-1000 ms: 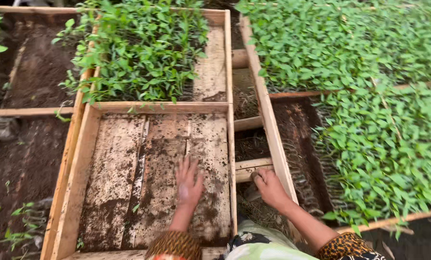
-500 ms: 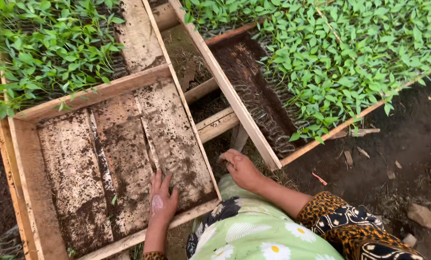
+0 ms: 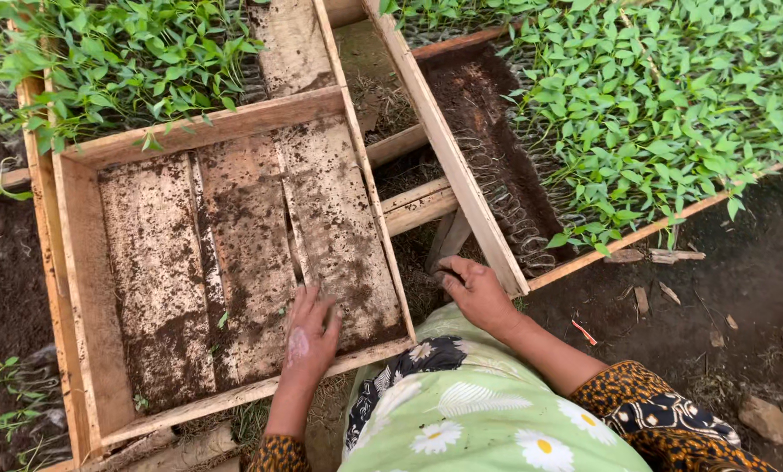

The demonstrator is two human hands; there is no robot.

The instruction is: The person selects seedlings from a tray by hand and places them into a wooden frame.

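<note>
My left hand (image 3: 308, 336) lies flat, fingers spread, on the dirty plank floor of an empty wooden crate (image 3: 76, 227), near its front right corner. My right hand (image 3: 472, 288) rests with curled fingers on the ground in the gap beside the crate, just below the near end of a long wooden frame rail (image 3: 448, 149). Neither hand holds anything. Soil is smeared over the crate's boards.
Green seedlings (image 3: 654, 96) fill the bed to the right behind the rail, with rows of small empty pots (image 3: 505, 205) at its edge. More seedlings (image 3: 120, 61) stand in the crate beyond. Crosspieces (image 3: 417, 205) bridge the gap. Bare dark soil with stones (image 3: 767, 418) lies at right.
The view has swung right and tilted. My left hand stays flat on the crate floor; my right hand came off the frame rail and lowered into the gap beside the crate.
</note>
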